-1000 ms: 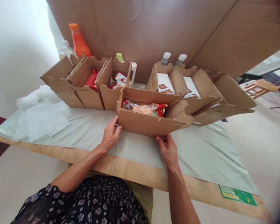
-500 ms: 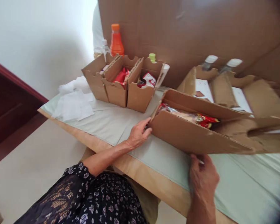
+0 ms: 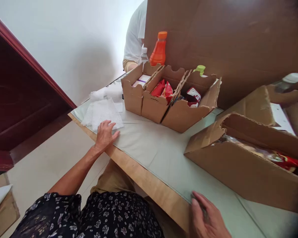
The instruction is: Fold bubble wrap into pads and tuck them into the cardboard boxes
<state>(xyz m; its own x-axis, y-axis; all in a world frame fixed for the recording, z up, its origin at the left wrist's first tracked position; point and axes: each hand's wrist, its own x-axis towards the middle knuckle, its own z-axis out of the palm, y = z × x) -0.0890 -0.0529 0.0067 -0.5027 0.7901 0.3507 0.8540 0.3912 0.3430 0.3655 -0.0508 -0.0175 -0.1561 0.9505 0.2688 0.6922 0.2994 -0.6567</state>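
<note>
Cloth-covered table (image 3: 141, 145), open cardboard box (image 3: 238, 170) holding red packaging (image 3: 288, 161), right hand (image 3: 210, 218) nearby

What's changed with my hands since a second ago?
Your left hand let go of the front cardboard box and moved left to the white packing sheets; your right hand released it too, drawing back to the table edge. The sheets and orange-capped bottle stayed put.
</note>
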